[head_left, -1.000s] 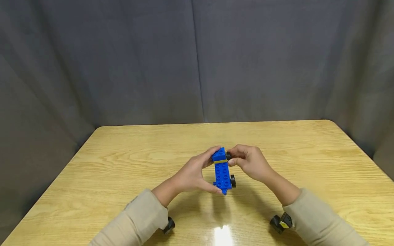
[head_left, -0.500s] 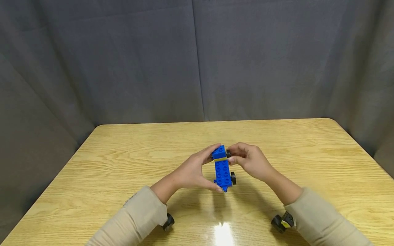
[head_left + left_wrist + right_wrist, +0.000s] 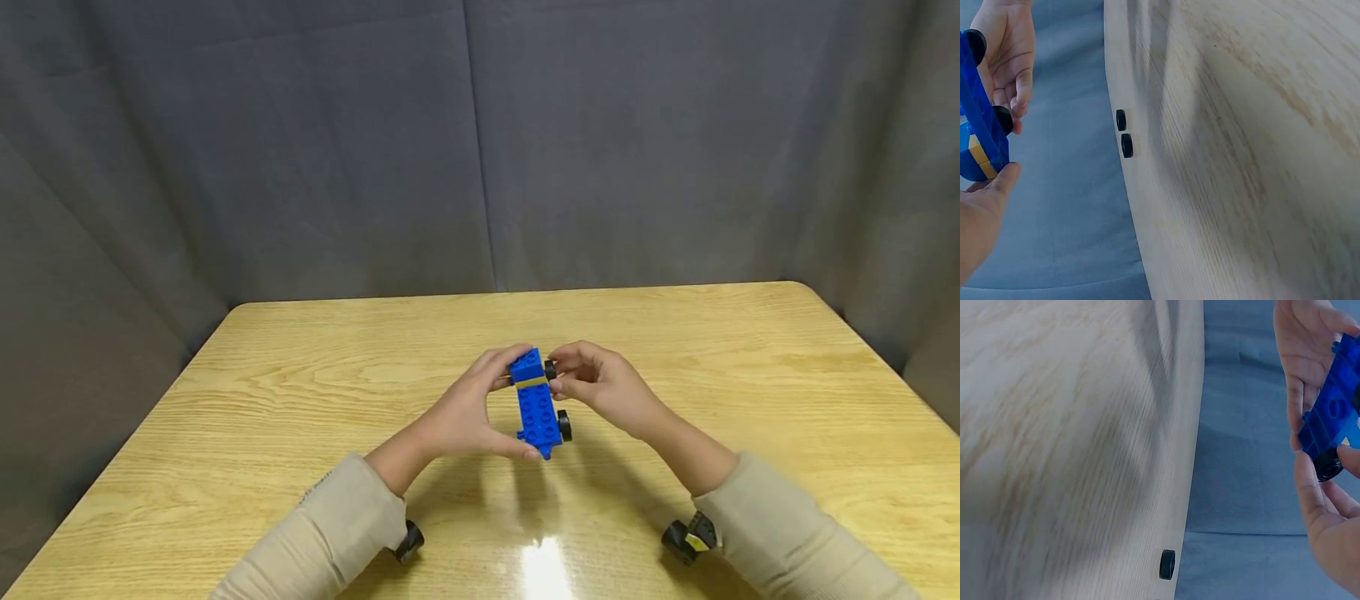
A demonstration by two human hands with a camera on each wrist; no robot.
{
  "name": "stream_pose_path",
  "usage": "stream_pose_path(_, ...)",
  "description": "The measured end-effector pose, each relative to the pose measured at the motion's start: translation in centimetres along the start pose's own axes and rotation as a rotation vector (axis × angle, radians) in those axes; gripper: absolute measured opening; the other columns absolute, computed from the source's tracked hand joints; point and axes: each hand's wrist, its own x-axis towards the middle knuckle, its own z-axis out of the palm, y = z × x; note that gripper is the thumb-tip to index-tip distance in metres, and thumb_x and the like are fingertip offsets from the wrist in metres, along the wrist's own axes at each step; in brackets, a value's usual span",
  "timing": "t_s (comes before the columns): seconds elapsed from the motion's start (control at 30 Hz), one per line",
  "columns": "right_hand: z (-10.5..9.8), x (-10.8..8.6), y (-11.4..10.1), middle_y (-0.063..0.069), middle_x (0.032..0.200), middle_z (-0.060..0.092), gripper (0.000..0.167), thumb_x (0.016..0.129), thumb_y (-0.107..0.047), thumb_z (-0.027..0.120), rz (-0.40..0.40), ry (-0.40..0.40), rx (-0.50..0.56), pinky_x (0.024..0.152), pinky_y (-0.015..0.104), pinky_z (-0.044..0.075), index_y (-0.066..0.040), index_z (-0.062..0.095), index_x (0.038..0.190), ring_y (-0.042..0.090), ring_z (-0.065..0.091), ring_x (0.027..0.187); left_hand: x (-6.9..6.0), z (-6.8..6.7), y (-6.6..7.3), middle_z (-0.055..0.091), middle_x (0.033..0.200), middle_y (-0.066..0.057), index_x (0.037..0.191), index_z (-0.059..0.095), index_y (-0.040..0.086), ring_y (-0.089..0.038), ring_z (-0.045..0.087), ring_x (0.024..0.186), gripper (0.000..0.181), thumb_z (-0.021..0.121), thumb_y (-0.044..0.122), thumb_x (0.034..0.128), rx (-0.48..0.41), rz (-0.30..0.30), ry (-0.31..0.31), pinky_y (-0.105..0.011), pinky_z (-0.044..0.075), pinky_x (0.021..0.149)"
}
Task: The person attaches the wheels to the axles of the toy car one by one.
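Note:
A blue brick vehicle (image 3: 537,408) with a yellow layer is held above the table, its studs facing the head camera. My left hand (image 3: 465,412) grips it by its two ends, thumb at the near end and fingers at the far end. My right hand (image 3: 611,392) pinches the black wheel (image 3: 551,370) at the far right corner. Another black wheel (image 3: 565,425) sits at the near right corner. In the right wrist view the vehicle's underside (image 3: 1334,406) shows, with the pinched wheel (image 3: 1327,465) at its lower end.
Loose black wheels lie on the wooden table (image 3: 300,375): one beside the left sleeve (image 3: 408,542), another (image 3: 677,542) near the right sleeve by a black and yellow piece (image 3: 701,533). A grey curtain (image 3: 360,167) hangs behind the table.
Both hands and the blue vehicle have shifted slightly up and to the left in the head view. The left hand's grip and the right hand's hold at the far wheel look the same.

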Motion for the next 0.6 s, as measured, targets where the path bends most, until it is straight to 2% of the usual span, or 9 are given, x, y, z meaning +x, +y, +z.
stream_pose_path(0.37, -0.12, -0.37, -0.42, 0.018, 0.098, 0.051, 0.029, 0.086, -0.001, 0.05, 0.005, -0.019, -0.019, 0.075, 0.037, 0.046, 0.008, 0.045, 0.113, 0.025, 0.056, 0.086, 0.01, -0.27, 0.15, 0.03, 0.127, -0.001, 0.137, 0.02, 0.026, -0.013, 0.035, 0.115, 0.1, 0.08, 0.032, 0.0571, 0.006, 0.009, 0.008, -0.027, 0.032, 0.093)
stream_pose_path(0.6, -0.08, -0.81, -0.54, 0.016, 0.096, 0.053, 0.029, 0.088, -0.004, 0.048, 0.014, -0.049, -0.03, 0.074, 0.037, 0.046, 0.007, 0.044, 0.114, 0.025, 0.056, 0.086, -0.11, -0.19, 0.35, 0.029, 0.126, -0.001, 0.135, 0.027, 0.025, -0.014, 0.031, 0.116, 0.096, 0.081, 0.023, 0.0563, -0.007, -0.037, -0.004, -0.031, 0.03, 0.094)
